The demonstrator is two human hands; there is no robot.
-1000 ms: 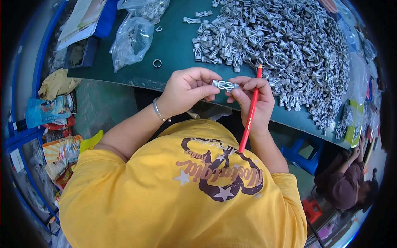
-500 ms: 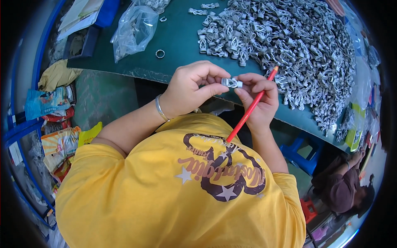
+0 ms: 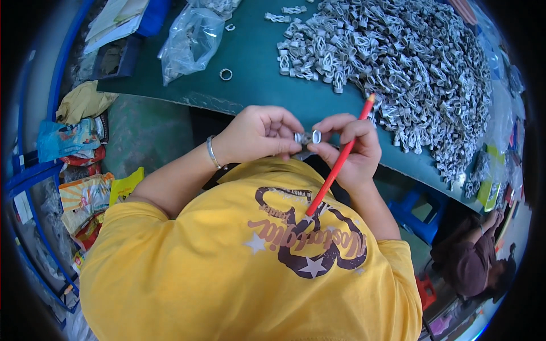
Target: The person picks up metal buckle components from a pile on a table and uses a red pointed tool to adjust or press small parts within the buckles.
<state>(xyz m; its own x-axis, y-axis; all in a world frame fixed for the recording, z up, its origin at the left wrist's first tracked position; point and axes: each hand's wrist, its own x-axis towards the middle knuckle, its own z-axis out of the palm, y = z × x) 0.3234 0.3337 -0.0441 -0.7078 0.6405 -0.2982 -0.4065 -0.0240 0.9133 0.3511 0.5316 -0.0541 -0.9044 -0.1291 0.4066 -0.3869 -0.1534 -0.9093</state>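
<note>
Because the grip covers a chunk of the small metal piece (image 3: pixel 307 137), I can't make out all of its middle. What does show is a ribbed end toward 9 o'clock and an open oval end toward 3, hole turned up at the camera. Can't tell if there's anything inside that hole. The far pads of the fingers are out of sight too, and the pile of metal pieces (image 3: pixel 392 68) runs off the top edge around 1 o'clock. A plastic bag (image 3: pixel 193 45) up at 10 has creases and glare all over, so its contents are hard to read. Some of the blue stool (image 3: pixel 415 219) at 4 o'clock is lost under the table (image 3: pixel 256 62), and the person in the dark top (image 3: pixel 463 261), further out the same way, is squashed and dim near the rim.

Anyway, the piece sits right between the two hands, just off the near table edge. The left hand (image 3: pixel 259 133) is at its 9 o'clock, thumb and fingers pinched on the ribbed end, the others curled in. The right hand (image 3: pixel 355 150) is at 3, closed on the oval end, with a red pencil (image 3: pixel 341 156) tucked through its fingers too: tip toward 2, back end down at 6 over the yellow shirt (image 3: pixel 244 256). A loose ring (image 3: pixel 226 74) lies at 10.
</note>
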